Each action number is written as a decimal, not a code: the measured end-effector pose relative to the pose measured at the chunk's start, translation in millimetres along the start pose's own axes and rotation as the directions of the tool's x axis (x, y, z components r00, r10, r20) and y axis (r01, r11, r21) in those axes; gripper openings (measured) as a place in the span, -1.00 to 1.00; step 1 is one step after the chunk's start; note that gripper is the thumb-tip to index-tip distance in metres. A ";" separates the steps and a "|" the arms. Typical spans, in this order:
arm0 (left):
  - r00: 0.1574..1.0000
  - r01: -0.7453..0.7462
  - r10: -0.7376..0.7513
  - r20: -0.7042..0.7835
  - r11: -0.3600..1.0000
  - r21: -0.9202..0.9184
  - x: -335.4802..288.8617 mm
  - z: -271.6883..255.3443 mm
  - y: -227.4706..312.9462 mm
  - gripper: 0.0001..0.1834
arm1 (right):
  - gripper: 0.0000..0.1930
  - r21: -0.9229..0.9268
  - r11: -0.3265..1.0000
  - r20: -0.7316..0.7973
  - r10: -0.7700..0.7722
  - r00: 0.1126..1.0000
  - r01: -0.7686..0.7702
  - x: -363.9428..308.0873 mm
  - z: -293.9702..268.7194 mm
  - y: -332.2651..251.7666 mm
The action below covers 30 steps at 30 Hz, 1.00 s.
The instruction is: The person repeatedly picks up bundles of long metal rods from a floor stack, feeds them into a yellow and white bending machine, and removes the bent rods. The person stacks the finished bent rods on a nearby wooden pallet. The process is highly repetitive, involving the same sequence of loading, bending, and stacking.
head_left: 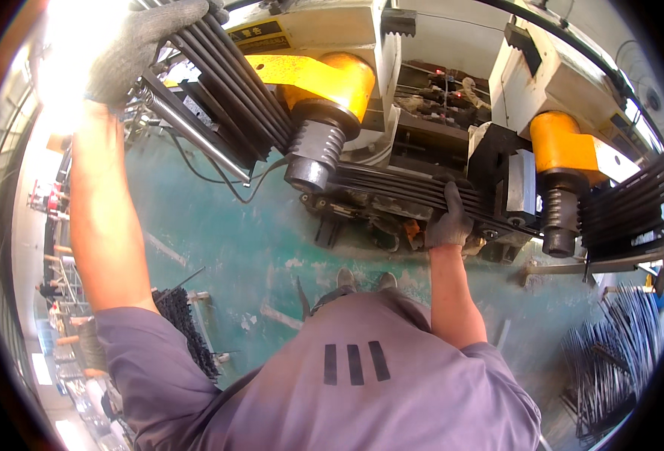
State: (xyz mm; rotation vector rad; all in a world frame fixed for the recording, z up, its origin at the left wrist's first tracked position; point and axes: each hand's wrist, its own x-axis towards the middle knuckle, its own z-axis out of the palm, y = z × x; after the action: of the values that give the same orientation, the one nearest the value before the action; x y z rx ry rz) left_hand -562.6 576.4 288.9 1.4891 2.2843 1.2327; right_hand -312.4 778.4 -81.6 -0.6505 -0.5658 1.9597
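Note:
Several dark metal bars (411, 186) run side by side between two ribbed round steel dies, the left die (314, 154) and the right die (559, 218). At the left die they meet an angled run of bars (227, 71) that climbs to the upper left. My left hand (133, 49), in a grey glove, is closed over the upper end of that run; glare washes out part of it. My right hand (449, 223), also gloved, grips the middle stretch near the right die, its thumb on top and its other fingers partly hidden.
Yellow arms (351, 79) hold the dies on cream machine housings (542, 75). A coil spring on a rod (189, 131) sits below the left run. More bars fan out at the right rim (629, 210). A heap of thin rods (618, 353) lies lower right, dark pieces (185, 327) lower left.

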 end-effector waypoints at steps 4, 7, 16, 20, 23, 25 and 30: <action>0.994 0.070 -0.089 -0.060 0.960 -0.273 0.5 10.7 5.4 -0.74 | -0.81 -0.008 1.000 0.017 -0.002 1.000 0.002 -1.8 -2.3 -0.3; 0.990 0.093 -0.108 -0.092 0.983 -0.158 -10.1 -2.6 13.0 -0.77 | -0.82 -0.022 0.999 0.034 0.040 0.999 -0.039 -9.0 3.9 -0.9; 0.946 0.108 -0.149 -0.289 0.982 -0.153 -15.8 26.7 33.0 -0.75 | -0.83 -0.040 0.999 -0.011 -0.034 0.999 0.033 -0.4 1.6 4.4; 0.926 0.186 -0.243 -0.289 0.960 -0.212 -36.5 6.1 32.3 -0.75 | -0.81 -0.471 0.835 0.105 -0.265 0.958 0.283 6.5 -14.0 10.2; 0.956 0.037 -0.097 -0.277 0.976 -0.214 -69.4 -7.5 32.6 -0.84 | -0.80 -0.645 0.085 0.656 -0.449 0.607 0.760 -18.0 -17.8 -6.7; 0.919 -0.048 -0.046 -0.391 0.973 -0.227 -122.4 -9.9 38.4 -0.78 | -0.78 -0.688 0.527 0.413 -0.279 0.867 0.498 -32.1 -68.4 -13.7; 0.818 -0.186 0.233 -0.526 0.972 0.142 -232.6 13.4 14.7 -0.79 | -0.73 -0.445 0.884 0.243 -0.036 0.969 0.144 -86.4 -56.4 -39.4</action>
State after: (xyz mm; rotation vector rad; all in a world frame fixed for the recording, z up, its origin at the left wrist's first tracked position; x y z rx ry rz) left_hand -430.0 396.3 222.0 1.6186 2.5818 1.8457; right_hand -215.9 724.8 -81.4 -0.6740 -1.2107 1.8312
